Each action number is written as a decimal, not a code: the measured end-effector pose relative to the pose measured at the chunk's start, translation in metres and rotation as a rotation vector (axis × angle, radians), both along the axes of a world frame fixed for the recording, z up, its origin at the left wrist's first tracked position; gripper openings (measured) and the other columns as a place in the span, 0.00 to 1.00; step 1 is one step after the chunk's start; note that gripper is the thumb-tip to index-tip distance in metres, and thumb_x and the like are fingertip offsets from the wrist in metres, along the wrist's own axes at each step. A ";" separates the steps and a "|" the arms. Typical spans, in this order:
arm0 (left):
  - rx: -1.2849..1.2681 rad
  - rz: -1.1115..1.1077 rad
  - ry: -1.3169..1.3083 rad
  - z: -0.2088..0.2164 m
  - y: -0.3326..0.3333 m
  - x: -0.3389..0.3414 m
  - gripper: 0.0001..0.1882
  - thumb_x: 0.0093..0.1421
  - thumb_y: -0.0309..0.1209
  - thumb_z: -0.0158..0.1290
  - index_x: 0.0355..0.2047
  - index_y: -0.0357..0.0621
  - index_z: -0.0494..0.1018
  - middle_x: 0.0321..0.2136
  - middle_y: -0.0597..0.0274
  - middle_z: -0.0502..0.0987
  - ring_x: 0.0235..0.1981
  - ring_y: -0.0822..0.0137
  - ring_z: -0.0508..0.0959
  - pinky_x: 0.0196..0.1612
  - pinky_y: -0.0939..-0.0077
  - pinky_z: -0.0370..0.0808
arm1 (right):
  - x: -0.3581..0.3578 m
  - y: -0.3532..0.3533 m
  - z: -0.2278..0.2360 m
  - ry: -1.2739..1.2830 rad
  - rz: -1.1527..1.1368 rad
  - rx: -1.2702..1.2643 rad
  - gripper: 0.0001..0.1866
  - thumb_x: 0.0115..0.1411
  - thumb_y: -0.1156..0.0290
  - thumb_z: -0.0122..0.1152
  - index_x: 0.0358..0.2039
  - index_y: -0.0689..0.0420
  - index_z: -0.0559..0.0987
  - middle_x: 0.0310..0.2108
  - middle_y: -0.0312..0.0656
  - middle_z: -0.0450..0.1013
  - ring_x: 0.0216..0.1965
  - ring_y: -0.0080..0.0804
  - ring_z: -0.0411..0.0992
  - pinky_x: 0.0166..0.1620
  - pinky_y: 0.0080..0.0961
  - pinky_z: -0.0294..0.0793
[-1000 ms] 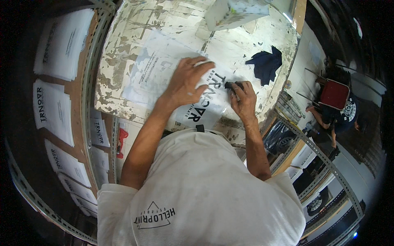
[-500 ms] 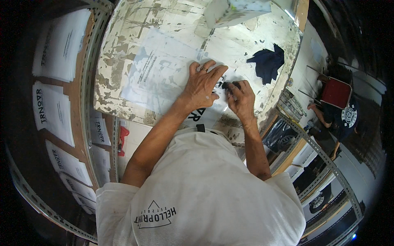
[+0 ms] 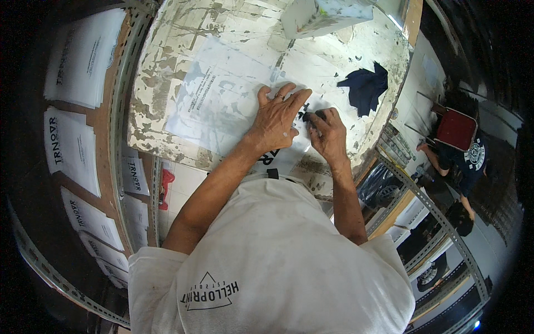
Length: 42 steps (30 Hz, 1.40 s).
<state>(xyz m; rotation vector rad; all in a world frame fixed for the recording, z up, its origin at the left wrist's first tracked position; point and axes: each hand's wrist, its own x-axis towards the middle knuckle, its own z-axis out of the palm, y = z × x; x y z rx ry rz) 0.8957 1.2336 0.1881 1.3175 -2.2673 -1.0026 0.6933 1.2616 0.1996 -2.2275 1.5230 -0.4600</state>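
Note:
A translucent whitish plastic sheet [image 3: 194, 108] with dark print lies on the worktable. My left hand [image 3: 275, 119] rests on it with fingers stretched out, pressing it down. Close beside, my right hand [image 3: 328, 133] is closed on a small dark wad, seemingly cloth, mostly hidden by the fingers. The wad touches the sheet at some black print just past my left fingertips. More bold black lettering shows below my left wrist. A crumpled navy cloth [image 3: 365, 87] lies to the right, apart from both hands.
A whitish block-shaped container [image 3: 325, 19] stands at the table's [image 3: 153, 125] far side. Racks with stacked printed white sheets [image 3: 72, 147] flank the left; another metal shelf [image 3: 445, 220] is at right. Beyond it, a person in dark clothes bends near a red stool [image 3: 456, 129].
My right hand and the wad have shifted only very slightly; my left hand stays spread on the sheet. The person at the right has reached an arm further down.

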 end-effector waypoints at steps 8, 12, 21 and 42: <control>0.027 0.001 -0.003 -0.001 0.001 -0.001 0.54 0.42 0.29 0.69 0.69 0.48 0.56 0.65 0.59 0.69 0.70 0.57 0.60 0.63 0.41 0.47 | -0.003 -0.002 -0.004 -0.037 -0.011 -0.010 0.20 0.44 0.79 0.67 0.42 0.60 0.84 0.35 0.46 0.73 0.40 0.46 0.71 0.40 0.40 0.76; 0.004 0.007 0.007 0.000 0.001 0.000 0.54 0.42 0.28 0.69 0.69 0.48 0.56 0.65 0.61 0.68 0.70 0.57 0.60 0.63 0.41 0.47 | 0.000 0.003 0.000 -0.035 0.026 0.037 0.21 0.45 0.79 0.67 0.43 0.60 0.84 0.35 0.46 0.72 0.39 0.46 0.70 0.38 0.40 0.76; 0.013 0.009 0.010 -0.001 0.001 -0.001 0.53 0.42 0.29 0.70 0.69 0.47 0.57 0.66 0.61 0.68 0.70 0.57 0.60 0.63 0.40 0.47 | 0.002 0.001 -0.001 -0.002 0.029 0.048 0.20 0.46 0.79 0.67 0.43 0.61 0.83 0.37 0.47 0.70 0.41 0.48 0.69 0.39 0.40 0.76; 0.002 0.015 0.024 -0.004 0.003 -0.002 0.53 0.42 0.28 0.69 0.69 0.47 0.57 0.64 0.59 0.70 0.70 0.56 0.60 0.62 0.40 0.47 | -0.003 -0.005 0.000 -0.042 0.054 0.077 0.20 0.45 0.80 0.65 0.43 0.62 0.83 0.38 0.48 0.71 0.42 0.48 0.69 0.42 0.40 0.76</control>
